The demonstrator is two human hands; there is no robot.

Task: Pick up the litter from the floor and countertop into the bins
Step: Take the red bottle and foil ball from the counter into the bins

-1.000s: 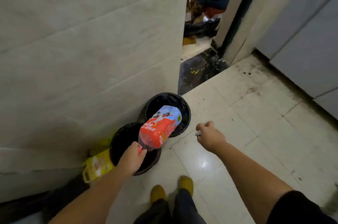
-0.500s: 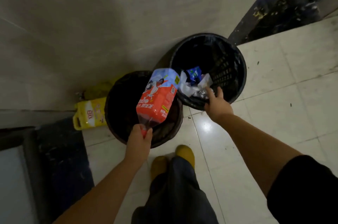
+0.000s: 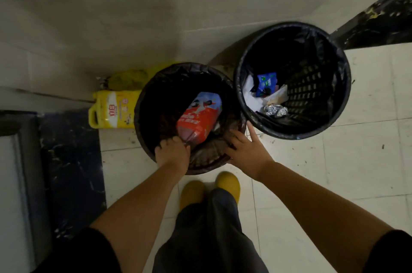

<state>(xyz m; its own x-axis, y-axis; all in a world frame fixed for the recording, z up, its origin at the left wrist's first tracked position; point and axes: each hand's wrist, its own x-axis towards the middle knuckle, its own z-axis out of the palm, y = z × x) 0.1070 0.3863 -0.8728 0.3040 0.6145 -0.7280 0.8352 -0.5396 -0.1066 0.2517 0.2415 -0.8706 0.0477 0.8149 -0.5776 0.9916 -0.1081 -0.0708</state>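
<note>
The left hand (image 3: 172, 153), which was holding the red bottle (image 3: 197, 120) above the rims half a second ago, is now lowering it, neck gripped, inside the left bin (image 3: 142, 103), while the emptied right hand (image 3: 246, 149) is resting open-fingered on its rim, its scraps lying in the right bin (image 3: 330, 116).

Black short sleeves (image 3: 390, 252); dark grey trousers (image 3: 207, 232); yellow shoes (image 3: 228, 184)

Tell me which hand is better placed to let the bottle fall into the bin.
Left. The left hand already grips the red-labelled bottle by its neck inside the left bin. The right hand is open and empty, resting at that bin's rim.
</note>
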